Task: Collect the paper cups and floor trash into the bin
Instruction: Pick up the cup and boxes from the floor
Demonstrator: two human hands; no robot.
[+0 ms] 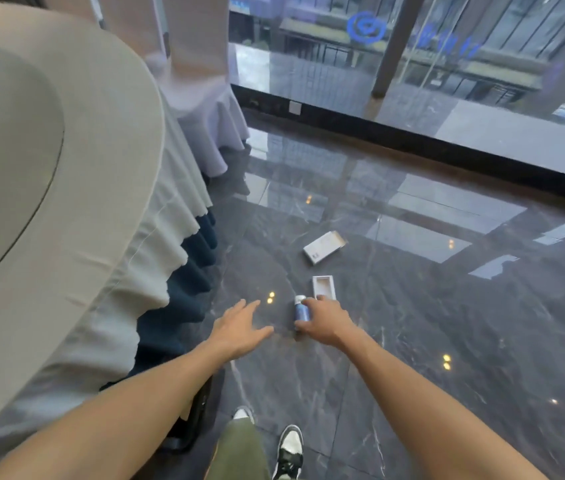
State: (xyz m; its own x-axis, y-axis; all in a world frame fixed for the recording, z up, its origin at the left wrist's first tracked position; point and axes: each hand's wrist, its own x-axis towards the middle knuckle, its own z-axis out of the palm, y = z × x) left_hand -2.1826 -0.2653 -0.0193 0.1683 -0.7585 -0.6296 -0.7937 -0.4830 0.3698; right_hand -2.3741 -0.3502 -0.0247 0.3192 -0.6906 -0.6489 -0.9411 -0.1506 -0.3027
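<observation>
A small blue bottle (300, 310) with a white cap lies on the dark marble floor, and my right hand (326, 322) is closed around its right side. Just beyond it lies an open white box tray (323, 287). Farther off rests a flat white box lid (324, 247). My left hand (239, 327) hovers open over the floor to the left of the bottle, fingers spread, holding nothing. No bin or paper cups appear in view.
A round table with a grey cloth and dark skirt (66, 202) fills the left side. A covered chair (201, 98) stands behind it. A glass wall with a black base (412, 133) runs along the far side. My shoes (288, 452) are at the bottom.
</observation>
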